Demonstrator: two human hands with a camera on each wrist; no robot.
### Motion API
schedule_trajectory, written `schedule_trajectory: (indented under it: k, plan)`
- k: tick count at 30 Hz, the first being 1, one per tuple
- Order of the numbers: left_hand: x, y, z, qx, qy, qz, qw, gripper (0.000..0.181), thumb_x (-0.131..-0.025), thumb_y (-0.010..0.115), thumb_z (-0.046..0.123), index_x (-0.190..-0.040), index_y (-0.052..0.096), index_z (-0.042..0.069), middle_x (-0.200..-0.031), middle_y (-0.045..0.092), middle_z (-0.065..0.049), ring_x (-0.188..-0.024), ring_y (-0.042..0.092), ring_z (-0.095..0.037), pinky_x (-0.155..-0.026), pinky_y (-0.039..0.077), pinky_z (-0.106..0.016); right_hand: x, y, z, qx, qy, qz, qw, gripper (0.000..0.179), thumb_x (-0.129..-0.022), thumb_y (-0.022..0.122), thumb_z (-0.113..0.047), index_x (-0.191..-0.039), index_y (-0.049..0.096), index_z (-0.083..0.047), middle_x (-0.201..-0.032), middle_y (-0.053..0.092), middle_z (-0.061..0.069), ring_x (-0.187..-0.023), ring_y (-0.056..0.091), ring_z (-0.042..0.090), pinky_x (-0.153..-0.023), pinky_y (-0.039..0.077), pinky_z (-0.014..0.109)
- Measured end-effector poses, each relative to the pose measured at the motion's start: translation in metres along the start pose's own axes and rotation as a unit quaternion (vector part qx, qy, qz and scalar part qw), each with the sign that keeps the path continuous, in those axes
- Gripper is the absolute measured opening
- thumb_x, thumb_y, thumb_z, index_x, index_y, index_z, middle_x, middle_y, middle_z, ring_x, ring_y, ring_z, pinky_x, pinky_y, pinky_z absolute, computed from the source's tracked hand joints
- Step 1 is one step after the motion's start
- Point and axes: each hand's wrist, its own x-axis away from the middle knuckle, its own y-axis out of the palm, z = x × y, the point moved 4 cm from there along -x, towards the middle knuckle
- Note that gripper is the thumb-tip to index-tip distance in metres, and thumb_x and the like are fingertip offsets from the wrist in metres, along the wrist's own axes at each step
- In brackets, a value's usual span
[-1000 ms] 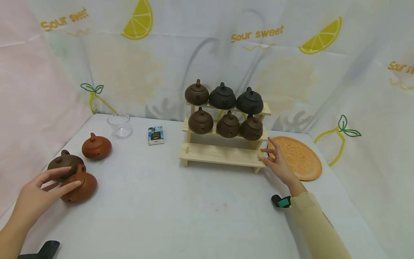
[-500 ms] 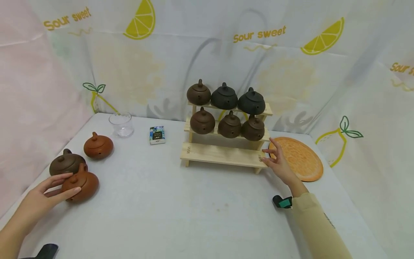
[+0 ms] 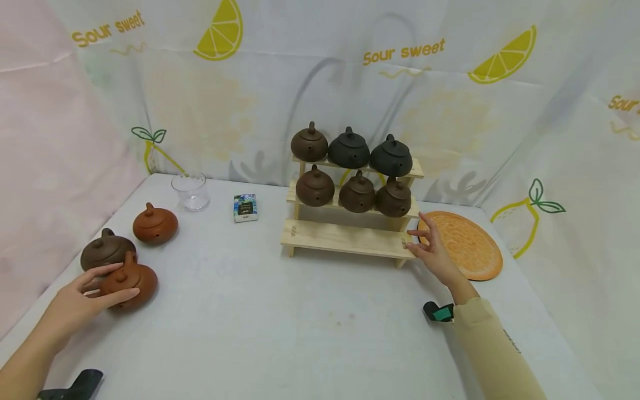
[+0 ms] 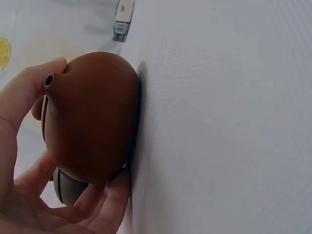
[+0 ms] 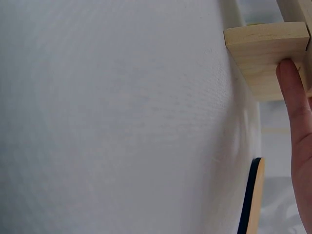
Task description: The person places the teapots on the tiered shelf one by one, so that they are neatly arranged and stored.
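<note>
A reddish-brown clay teapot is at the near left, its base right at the white table. My left hand grips it, thumb on the near side and fingers round the far side. In the left wrist view the teapot's spout sits beside the thumb. Behind it stand a dark brown teapot and another reddish teapot. My right hand touches the right end of a three-tier wooden rack. The right wrist view shows a straight digit against the rack's wooden leg.
Dark teapots fill the rack's top and middle shelves, such as a black one and a brown one. A glass cup and a small patterned box stand at the back left. A round orange mat lies right of the rack.
My left hand has lowered and its fingers have closed round the reddish-brown teapot. My right hand stays at the rack's end. The head view has shifted slightly.
</note>
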Motion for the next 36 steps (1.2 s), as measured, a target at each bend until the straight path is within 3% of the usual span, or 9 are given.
schedule_trajectory:
  k: [3, 9, 13, 16, 17, 20, 23, 31, 36]
  plan:
    - [0.001, 0.0, 0.002, 0.01, -0.011, 0.017, 0.9998, 0.081, -0.081, 0.067, 0.05, -0.146, 0.031, 0.015, -0.137, 0.021, -0.041, -0.118, 0.026, -0.056, -0.075, 0.039, -0.053, 0.001, 0.0, 0.0, -0.002, -0.004, -0.001, 1.0, 0.077, -0.094, 0.051, 0.002, -0.149, 0.002, -0.02, -0.129, 0.034, 0.028, -0.078, 0.058, 0.006, -0.07, 0.044, 0.017]
    - [0.004, 0.004, 0.008, 0.031, -0.005, 0.036, 0.9989, 0.069, -0.08, 0.07, 0.046, -0.14, 0.039, 0.03, -0.139, 0.025, -0.036, -0.119, 0.03, -0.049, -0.072, 0.039, -0.043, 0.002, -0.002, 0.0, -0.006, -0.012, 0.0, 0.9999, 0.078, -0.094, 0.051, 0.003, -0.149, 0.001, -0.02, -0.129, 0.034, 0.029, -0.077, 0.058, 0.006, -0.069, 0.044, 0.017]
    - [0.005, 0.007, 0.017, 0.032, 0.017, 0.041, 0.9985, 0.067, -0.08, 0.071, 0.044, -0.138, 0.042, 0.03, -0.136, 0.034, -0.031, -0.104, 0.045, -0.018, -0.064, 0.041, -0.024, 0.003, -0.002, 0.0, -0.008, -0.014, 0.001, 0.9999, 0.078, -0.093, 0.051, 0.003, -0.149, 0.002, -0.019, -0.128, 0.035, 0.029, -0.076, 0.058, 0.006, -0.068, 0.043, 0.016]
    - [0.006, 0.01, 0.027, 0.043, 0.03, 0.037, 0.998, 0.066, -0.08, 0.072, 0.042, -0.138, 0.043, 0.029, -0.134, 0.037, -0.027, -0.092, 0.039, -0.002, -0.06, 0.043, -0.016, 0.003, -0.002, 0.001, -0.011, -0.015, 0.0, 0.9998, 0.077, -0.093, 0.051, 0.003, -0.149, 0.002, -0.019, -0.128, 0.034, 0.029, -0.076, 0.058, 0.006, -0.069, 0.044, 0.016]
    - [0.006, 0.011, 0.031, 0.049, 0.034, 0.033, 0.9977, 0.067, -0.08, 0.072, 0.041, -0.139, 0.043, 0.028, -0.134, 0.036, -0.027, -0.095, 0.041, -0.004, -0.061, 0.043, -0.016, 0.003, -0.002, 0.001, -0.012, -0.016, -0.001, 0.9998, 0.077, -0.093, 0.051, 0.003, -0.149, 0.002, -0.02, -0.128, 0.034, 0.029, -0.077, 0.058, 0.006, -0.07, 0.044, 0.016]
    - [0.008, 0.015, 0.044, 0.063, 0.045, 0.025, 0.9967, 0.067, -0.081, 0.071, 0.039, -0.141, 0.042, 0.027, -0.135, 0.034, -0.027, -0.11, 0.043, -0.025, -0.062, 0.043, -0.015, 0.002, -0.002, 0.003, -0.01, -0.018, -0.005, 0.9998, 0.077, -0.094, 0.051, 0.003, -0.149, 0.002, -0.021, -0.128, 0.034, 0.029, -0.078, 0.059, 0.006, -0.071, 0.044, 0.016]
    - [0.008, 0.021, 0.059, 0.074, 0.059, 0.017, 0.9954, 0.067, -0.082, 0.071, 0.038, -0.14, 0.042, 0.022, -0.138, 0.03, -0.03, -0.118, 0.035, -0.046, -0.062, 0.043, -0.016, 0.002, -0.003, 0.002, -0.006, -0.019, -0.008, 0.9998, 0.077, -0.094, 0.05, 0.003, -0.149, 0.002, -0.02, -0.128, 0.034, 0.03, -0.078, 0.058, 0.006, -0.072, 0.044, 0.016]
    - [-0.003, 0.042, 0.098, 0.075, 0.092, -0.017, 0.9928, 0.074, -0.081, 0.071, 0.042, -0.14, 0.039, 0.013, -0.138, 0.032, -0.029, -0.117, 0.04, -0.047, -0.08, 0.045, -0.043, -0.001, -0.002, 0.001, -0.009, -0.015, -0.006, 0.9998, 0.078, -0.093, 0.052, 0.002, -0.149, 0.001, -0.019, -0.129, 0.034, 0.029, -0.078, 0.058, 0.006, -0.071, 0.044, 0.016]
    - [-0.008, 0.057, 0.121, 0.082, 0.1, -0.035, 0.991, 0.079, -0.079, 0.072, 0.045, -0.142, 0.037, 0.01, -0.138, 0.034, -0.027, -0.118, 0.04, -0.043, -0.083, 0.044, -0.049, -0.001, -0.001, 0.001, -0.008, -0.012, -0.004, 0.9999, 0.078, -0.093, 0.052, 0.002, -0.149, 0.001, -0.019, -0.129, 0.034, 0.029, -0.078, 0.058, 0.006, -0.071, 0.044, 0.016]
